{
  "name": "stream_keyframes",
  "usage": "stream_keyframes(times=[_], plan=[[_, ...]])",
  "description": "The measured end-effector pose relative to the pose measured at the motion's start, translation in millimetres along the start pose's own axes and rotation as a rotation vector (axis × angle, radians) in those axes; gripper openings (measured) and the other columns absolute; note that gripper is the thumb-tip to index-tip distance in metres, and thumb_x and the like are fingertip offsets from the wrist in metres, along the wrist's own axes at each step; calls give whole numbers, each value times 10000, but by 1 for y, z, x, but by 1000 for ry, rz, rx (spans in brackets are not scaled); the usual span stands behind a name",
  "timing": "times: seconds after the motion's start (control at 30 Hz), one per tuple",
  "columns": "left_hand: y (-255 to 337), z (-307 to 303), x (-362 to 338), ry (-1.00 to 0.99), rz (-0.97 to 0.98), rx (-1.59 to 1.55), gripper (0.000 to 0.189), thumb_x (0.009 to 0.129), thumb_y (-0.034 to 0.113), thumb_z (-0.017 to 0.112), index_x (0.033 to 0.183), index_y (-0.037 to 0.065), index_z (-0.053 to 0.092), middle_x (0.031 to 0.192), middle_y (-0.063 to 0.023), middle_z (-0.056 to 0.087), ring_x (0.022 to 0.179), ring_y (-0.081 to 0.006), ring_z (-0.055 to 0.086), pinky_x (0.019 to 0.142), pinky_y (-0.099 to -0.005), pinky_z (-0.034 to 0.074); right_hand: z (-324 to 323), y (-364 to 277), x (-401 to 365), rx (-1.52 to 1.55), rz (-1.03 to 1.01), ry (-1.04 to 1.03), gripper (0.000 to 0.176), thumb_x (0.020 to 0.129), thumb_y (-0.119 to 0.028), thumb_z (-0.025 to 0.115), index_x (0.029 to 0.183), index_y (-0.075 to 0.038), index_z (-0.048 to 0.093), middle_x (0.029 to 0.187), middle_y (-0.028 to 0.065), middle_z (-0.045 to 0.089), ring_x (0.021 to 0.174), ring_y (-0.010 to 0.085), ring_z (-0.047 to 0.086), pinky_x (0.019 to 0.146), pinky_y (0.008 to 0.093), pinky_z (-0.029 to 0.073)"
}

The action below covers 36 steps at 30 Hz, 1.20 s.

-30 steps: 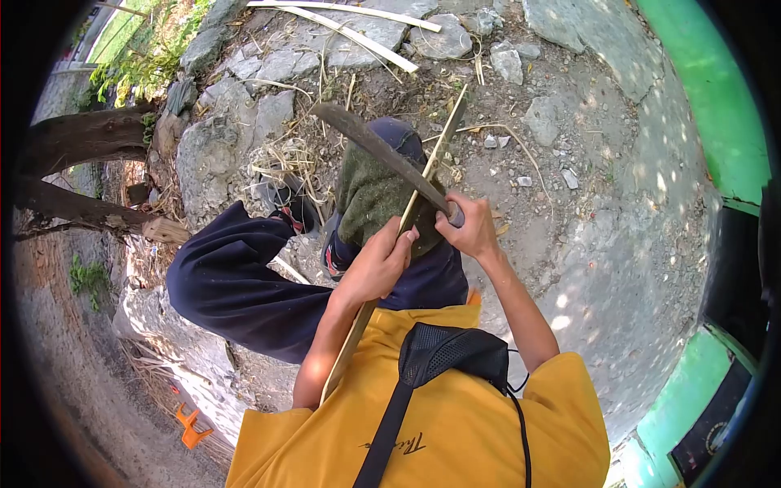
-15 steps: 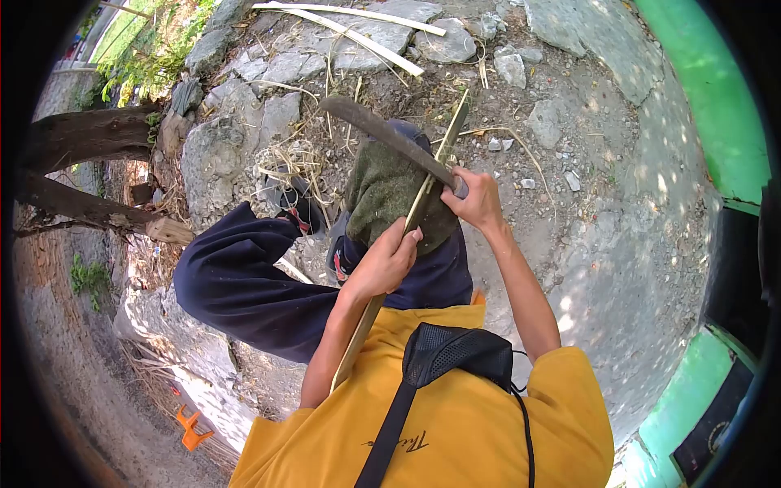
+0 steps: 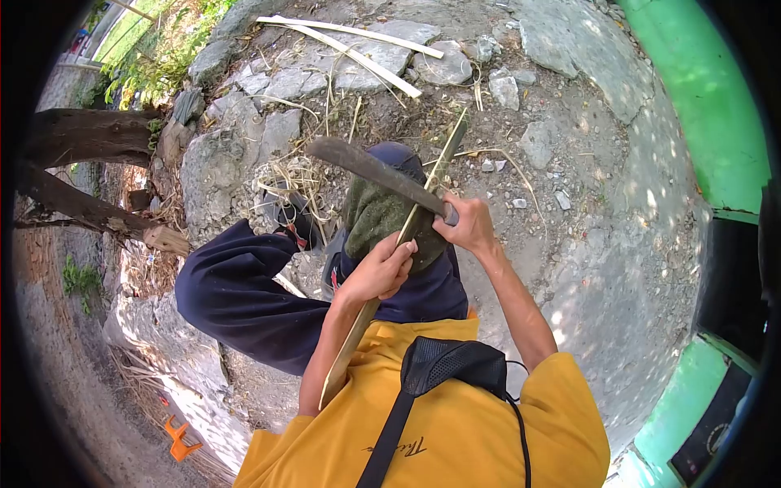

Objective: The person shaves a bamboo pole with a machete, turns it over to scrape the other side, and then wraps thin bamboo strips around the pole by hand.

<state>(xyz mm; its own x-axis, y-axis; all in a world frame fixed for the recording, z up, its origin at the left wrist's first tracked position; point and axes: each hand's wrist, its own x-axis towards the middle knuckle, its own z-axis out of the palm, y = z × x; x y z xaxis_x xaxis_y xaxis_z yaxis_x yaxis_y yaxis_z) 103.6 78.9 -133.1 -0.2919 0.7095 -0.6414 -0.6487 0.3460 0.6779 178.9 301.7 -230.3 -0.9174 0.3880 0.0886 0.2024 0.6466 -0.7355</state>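
A long, narrow bamboo strip (image 3: 352, 342), pale along one edge, slants from beside my body up over my raised knee. My left hand (image 3: 381, 268) is closed around its middle, just below the knee. The wooden-looking handle end of a broad, dark machete (image 3: 378, 172) is in my right hand (image 3: 469, 223), its fingers wrapped closed. The blade points up and left and crosses over the strip; whether its edge is cutting in cannot be seen. Under both, a dark green cloth (image 3: 381, 207) covers the knee.
Two pale split strips (image 3: 358, 58) lie on the stone slabs ahead. Thin shavings (image 3: 289, 183) are heaped by my foot. Cut tree trunks (image 3: 89, 138) stand at left, a green wall (image 3: 700, 89) at right. An orange plastic object (image 3: 181, 439) is at lower left.
The whole view has shifted slightly, with the ground lower in frame. The machete's tip has swung a little toward me, while both hands keep their grips.
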Motion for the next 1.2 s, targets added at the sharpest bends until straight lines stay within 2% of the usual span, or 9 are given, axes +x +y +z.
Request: stream_keyframes(times=[0.13,0.23,0.4,0.6,0.67,0.77,0.83,0.93,1.2], plan=[[0,-3,-8,-18,-43,-38,175,1157,271,453,1100,110,493,671,58,347,430,-37,286,359,-247,249,3,9,0,-34,-161,-62,290,764,-335,789,899,-88,722,717,170,699,679,397,709,609,468,548],[1,4,-6,37,-9,-11,174,1157,257,449,1109,97,498,665,58,356,428,-38,292,359,-250,253,10,11,13,24,136,-9,319,736,-350,802,932,-110,728,738,159,721,682,386,719,621,477,561],[11,-3,2,37,34,189,160,1147,220,448,1117,74,507,646,40,404,413,-63,339,358,-257,276,1,1,2,-75,-121,-58,290,745,-336,794,898,-103,719,716,156,715,672,385,721,604,471,558],[-20,-1,5,144,239,312,136,1130,194,477,1141,70,532,638,39,438,414,-71,374,357,-269,295,5,22,26,2,202,48,309,761,-313,788,946,-74,727,677,161,702,633,386,711,585,468,557],[-3,0,-2,107,83,222,137,1131,194,472,1139,73,533,638,42,438,422,-66,374,366,-268,291,7,16,8,62,122,53,311,747,-316,795,904,-65,699,667,152,690,631,385,705,585,473,549],[-5,-1,2,131,103,230,166,1117,187,472,1137,44,556,657,18,467,483,-86,403,435,-298,334,1,0,-4,-72,-238,-68,316,717,-321,799,876,-76,680,649,138,667,636,383,701,574,462,530],[-17,-2,3,156,124,261,193,1103,177,475,1134,17,578,674,-11,499,535,-110,438,494,-326,381,4,6,4,-66,-163,-43,311,726,-322,793,879,-74,684,655,143,673,637,380,704,575,459,533],[-22,-1,8,175,260,318,146,1129,203,467,1147,74,532,641,47,441,435,-64,357,380,-274,287,3,16,20,-63,-8,-1,295,754,-325,775,890,-75,700,668,164,684,638,374,711,585,458,542],[4,-7,-5,-14,-54,-67,144,1154,242,456,1142,110,514,670,60,356,443,-40,293,371,-243,247,1,14,13,-111,-155,-145,341,737,-344,798,937,-75,731,717,153,707,682,369,724,644,463,564]])
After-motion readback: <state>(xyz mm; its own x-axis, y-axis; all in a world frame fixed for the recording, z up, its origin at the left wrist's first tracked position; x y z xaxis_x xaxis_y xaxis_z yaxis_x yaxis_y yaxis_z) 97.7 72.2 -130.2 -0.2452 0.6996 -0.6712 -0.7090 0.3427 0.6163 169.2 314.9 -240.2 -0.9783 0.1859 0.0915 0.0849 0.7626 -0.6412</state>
